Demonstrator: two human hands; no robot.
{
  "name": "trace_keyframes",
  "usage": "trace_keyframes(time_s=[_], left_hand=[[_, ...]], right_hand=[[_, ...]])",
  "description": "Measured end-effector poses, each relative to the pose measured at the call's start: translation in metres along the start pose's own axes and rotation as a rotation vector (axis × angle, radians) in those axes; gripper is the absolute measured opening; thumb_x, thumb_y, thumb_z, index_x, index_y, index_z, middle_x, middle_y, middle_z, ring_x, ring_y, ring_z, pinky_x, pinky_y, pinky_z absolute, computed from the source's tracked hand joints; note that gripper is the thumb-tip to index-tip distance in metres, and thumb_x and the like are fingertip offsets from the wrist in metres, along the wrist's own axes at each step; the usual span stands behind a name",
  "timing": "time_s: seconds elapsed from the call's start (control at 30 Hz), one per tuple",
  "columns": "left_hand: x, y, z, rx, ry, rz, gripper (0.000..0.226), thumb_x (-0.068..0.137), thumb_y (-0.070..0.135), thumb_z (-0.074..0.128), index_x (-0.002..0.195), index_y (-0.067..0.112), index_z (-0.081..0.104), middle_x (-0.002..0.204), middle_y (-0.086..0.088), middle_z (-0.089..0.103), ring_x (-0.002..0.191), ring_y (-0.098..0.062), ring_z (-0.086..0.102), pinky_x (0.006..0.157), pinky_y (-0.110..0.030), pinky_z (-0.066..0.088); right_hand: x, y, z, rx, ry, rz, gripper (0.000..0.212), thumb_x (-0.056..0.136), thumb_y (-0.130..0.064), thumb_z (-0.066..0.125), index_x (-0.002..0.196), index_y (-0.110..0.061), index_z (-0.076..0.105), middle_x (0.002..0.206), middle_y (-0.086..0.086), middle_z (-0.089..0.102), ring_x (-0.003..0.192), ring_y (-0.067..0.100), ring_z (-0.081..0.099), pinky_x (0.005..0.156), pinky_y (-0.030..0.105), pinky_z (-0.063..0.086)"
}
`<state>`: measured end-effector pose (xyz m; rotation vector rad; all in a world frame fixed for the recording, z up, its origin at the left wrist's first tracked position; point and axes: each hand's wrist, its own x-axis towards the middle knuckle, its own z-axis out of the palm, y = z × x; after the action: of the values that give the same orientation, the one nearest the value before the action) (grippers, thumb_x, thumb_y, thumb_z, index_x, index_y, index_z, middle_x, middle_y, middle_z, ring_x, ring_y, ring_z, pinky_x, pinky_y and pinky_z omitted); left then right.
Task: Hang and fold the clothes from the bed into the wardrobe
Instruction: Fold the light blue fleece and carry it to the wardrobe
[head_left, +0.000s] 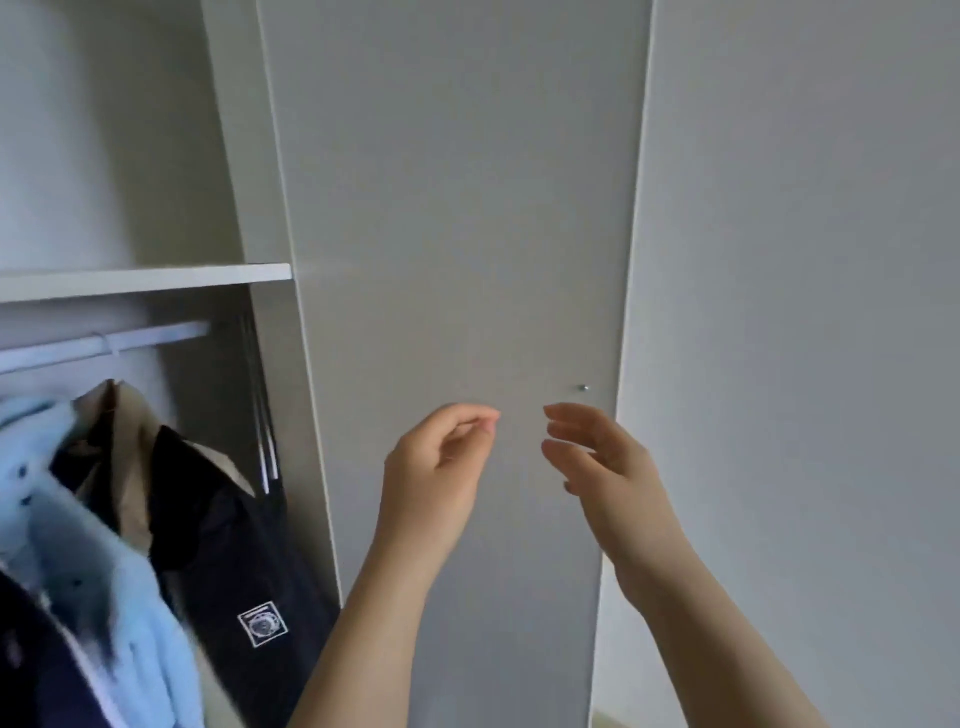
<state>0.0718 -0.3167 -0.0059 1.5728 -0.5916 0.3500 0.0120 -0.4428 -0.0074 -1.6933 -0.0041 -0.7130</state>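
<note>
Both hands up before the closed wardrobe door (457, 234). Right hand (602, 462) loosely spread, empty, nearer: knob (584, 387) sat just above its fingertips. Left hand (436, 467) bunched fingertips to thumb, nothing seen held. Clothes (228, 561) hung on the rail (104, 343), well left.

Both hands are raised in front of the closed grey wardrobe door (457, 208), neither touching it: the left hand (441, 467) has its fingers curled with fingertips meeting the thumb and nothing visible between them, and the right hand (602, 462) has relaxed, slightly bent fingers just below the door's small metal knob (584, 387). Left of the door an open compartment shows a white shelf (145, 280) over a rail (104, 343). From the rail hang a light blue fleece (104, 571), a beige garment (127, 415) and, nearest the door, a dark jacket (234, 561) with a white square patch.
</note>
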Motion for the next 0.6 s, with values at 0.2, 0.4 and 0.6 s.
trace_keyframes(time_s=[0.2,0.4,0.6], left_hand=[[-0.031,-0.003,0.137,-0.133,-0.291,-0.129,0.018,0.088,0.025,0.057,0.079,0.035,0.068,0.086,0.015,0.07,0.089,-0.005,0.065,0.082,-0.028,0.05],[-0.07,-0.01,0.255,-0.228,-0.59,-0.26,0.015,0.09,0.029,0.055,0.083,0.032,0.068,0.081,0.016,0.069,0.084,-0.003,0.065,0.083,-0.03,0.052],[-0.117,-0.01,0.36,-0.295,-0.913,-0.337,0.017,0.091,0.02,0.053,0.082,0.025,0.067,0.08,0.006,0.069,0.086,-0.012,0.065,0.082,-0.034,0.05]], right_hand=[[-0.033,0.033,-0.122,-0.069,0.26,0.159,0.025,0.086,-0.016,0.056,0.091,-0.04,0.061,0.103,-0.011,0.064,0.095,0.005,0.06,0.072,0.023,0.044],[-0.082,0.068,-0.222,-0.144,0.581,0.318,0.024,0.088,-0.014,0.055,0.09,-0.038,0.059,0.097,-0.01,0.064,0.094,0.011,0.06,0.075,0.027,0.045],[-0.138,0.09,-0.306,-0.232,0.89,0.468,0.022,0.087,-0.016,0.057,0.089,-0.038,0.06,0.09,-0.013,0.066,0.087,0.009,0.061,0.076,0.027,0.046]])
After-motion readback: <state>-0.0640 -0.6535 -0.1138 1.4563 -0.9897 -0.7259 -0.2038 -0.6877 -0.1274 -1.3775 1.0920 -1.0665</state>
